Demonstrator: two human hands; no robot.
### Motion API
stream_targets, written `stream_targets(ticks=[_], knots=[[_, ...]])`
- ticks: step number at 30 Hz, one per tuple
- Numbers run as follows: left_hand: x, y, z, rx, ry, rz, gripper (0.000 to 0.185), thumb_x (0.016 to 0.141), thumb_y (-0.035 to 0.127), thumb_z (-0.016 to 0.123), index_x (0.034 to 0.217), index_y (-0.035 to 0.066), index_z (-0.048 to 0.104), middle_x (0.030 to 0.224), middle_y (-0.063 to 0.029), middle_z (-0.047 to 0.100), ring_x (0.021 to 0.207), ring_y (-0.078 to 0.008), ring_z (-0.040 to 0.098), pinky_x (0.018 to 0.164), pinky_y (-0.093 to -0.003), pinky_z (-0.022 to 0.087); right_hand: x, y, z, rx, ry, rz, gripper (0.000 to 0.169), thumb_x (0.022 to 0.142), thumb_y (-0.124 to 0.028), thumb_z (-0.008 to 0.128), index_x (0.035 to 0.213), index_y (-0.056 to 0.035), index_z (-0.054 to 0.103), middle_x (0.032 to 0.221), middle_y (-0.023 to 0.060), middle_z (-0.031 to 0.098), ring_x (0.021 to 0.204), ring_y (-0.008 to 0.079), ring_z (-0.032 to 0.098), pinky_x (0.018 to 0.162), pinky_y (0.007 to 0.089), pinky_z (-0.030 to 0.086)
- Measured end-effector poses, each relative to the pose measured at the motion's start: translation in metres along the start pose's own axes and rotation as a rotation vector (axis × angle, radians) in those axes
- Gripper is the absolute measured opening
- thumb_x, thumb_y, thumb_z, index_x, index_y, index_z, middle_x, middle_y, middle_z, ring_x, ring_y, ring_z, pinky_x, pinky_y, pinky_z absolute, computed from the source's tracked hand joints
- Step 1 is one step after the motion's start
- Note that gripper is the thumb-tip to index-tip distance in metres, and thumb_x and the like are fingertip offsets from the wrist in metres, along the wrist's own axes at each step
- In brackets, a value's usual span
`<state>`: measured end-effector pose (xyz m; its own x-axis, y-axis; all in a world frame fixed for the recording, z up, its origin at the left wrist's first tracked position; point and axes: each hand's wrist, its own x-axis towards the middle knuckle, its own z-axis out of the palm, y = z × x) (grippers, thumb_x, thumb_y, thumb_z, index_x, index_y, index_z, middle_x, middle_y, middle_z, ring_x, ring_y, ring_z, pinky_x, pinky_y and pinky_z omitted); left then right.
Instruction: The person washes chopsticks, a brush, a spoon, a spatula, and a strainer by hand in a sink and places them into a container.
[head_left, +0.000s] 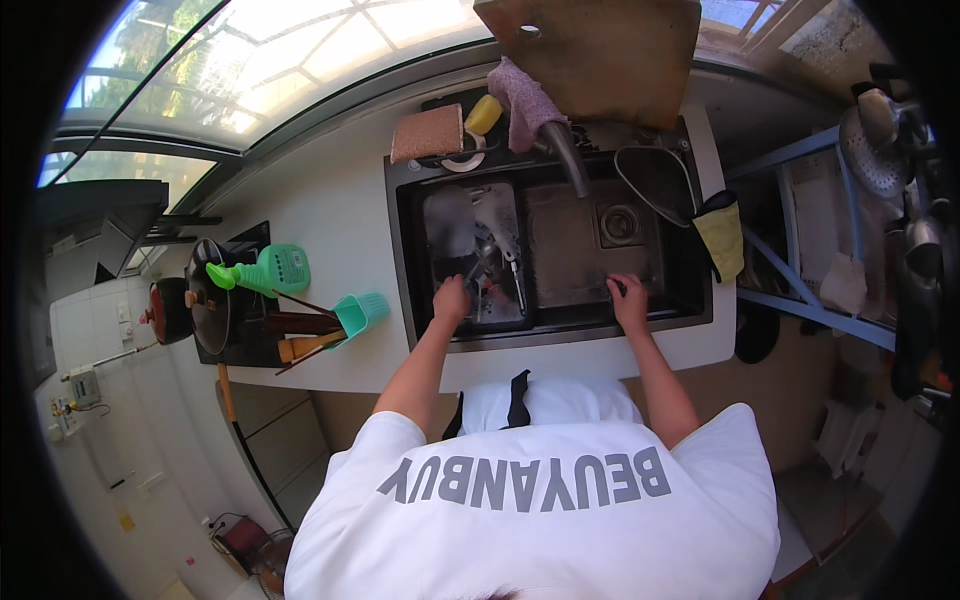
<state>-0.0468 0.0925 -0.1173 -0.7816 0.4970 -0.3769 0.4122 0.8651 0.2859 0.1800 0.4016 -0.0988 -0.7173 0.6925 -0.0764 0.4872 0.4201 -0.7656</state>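
A dark double-basin sink (529, 247) lies before me. My left hand (452, 298) reaches over the near left side of the left basin, its fingertips beside a dark item that I cannot make out. Several wet utensils (499, 259) lie jumbled in that basin, among them a long thin one with a pale handle (516, 281). Over the near part of the right basin (566, 255), my right hand (631, 301) pinches a small dark object (616, 286) between thumb and finger. A round drain strainer (619, 223) sits farther back in the same basin.
The faucet (568, 161) is wrapped in a purple cloth (525, 101). Behind it leans a wooden cutting board (600, 60). A yellow sponge (484, 114) and pink scouring pad (427, 133) sit back left. Leftward are a green spray bottle (281, 270) and a tipped turquoise utensil holder (362, 316).
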Motion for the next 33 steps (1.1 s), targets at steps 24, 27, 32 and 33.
stream_targets(ticks=[24,27,32,33], knots=[[0.004,-0.018,0.068,-0.148,-0.019,-0.118,0.028,0.076,0.019,0.062,0.093,0.001,0.048,0.086,-0.0237,0.058,0.087,-0.0415,0.056,0.072,-0.0481,0.044,-0.013,-0.01,-0.008,0.035,-0.028,0.063,0.016,0.077,-0.011,0.067,0.09,-0.001,0.066,0.089,0.0134,0.061,0.082,0.0319,0.059,0.072,0.0359,0.047],[-0.003,-0.003,0.038,-0.277,0.088,-0.189,0.021,0.082,0.019,0.057,0.09,0.001,0.048,0.081,-0.0225,0.059,0.079,-0.0425,0.058,0.068,-0.0484,0.045,-0.012,-0.008,-0.006,0.028,-0.007,0.081,0.016,0.078,-0.011,0.067,0.09,-0.001,0.066,0.088,0.0129,0.061,0.082,0.0316,0.059,0.072,0.0359,0.047],[-0.023,0.023,-0.014,-0.569,0.031,0.015,0.024,0.094,0.022,0.044,0.082,0.003,0.05,0.062,-0.01,0.051,0.058,-0.0254,0.053,0.054,-0.0381,0.039,-0.015,-0.009,-0.006,0.039,0.019,0.111,0.016,0.078,-0.012,0.067,0.091,-0.0016,0.066,0.089,0.0124,0.061,0.083,0.0312,0.059,0.072,0.0356,0.047],[-0.022,0.037,-0.03,-0.655,-0.093,0.018,0.026,0.095,0.023,0.042,0.081,0.003,0.051,0.059,-0.0068,0.048,0.054,-0.0203,0.05,0.051,-0.0352,0.038,-0.015,-0.008,-0.007,0.05,0.028,0.113,0.016,0.078,-0.012,0.067,0.091,-0.0017,0.066,0.089,0.0123,0.061,0.083,0.0311,0.059,0.073,0.0355,0.047]])
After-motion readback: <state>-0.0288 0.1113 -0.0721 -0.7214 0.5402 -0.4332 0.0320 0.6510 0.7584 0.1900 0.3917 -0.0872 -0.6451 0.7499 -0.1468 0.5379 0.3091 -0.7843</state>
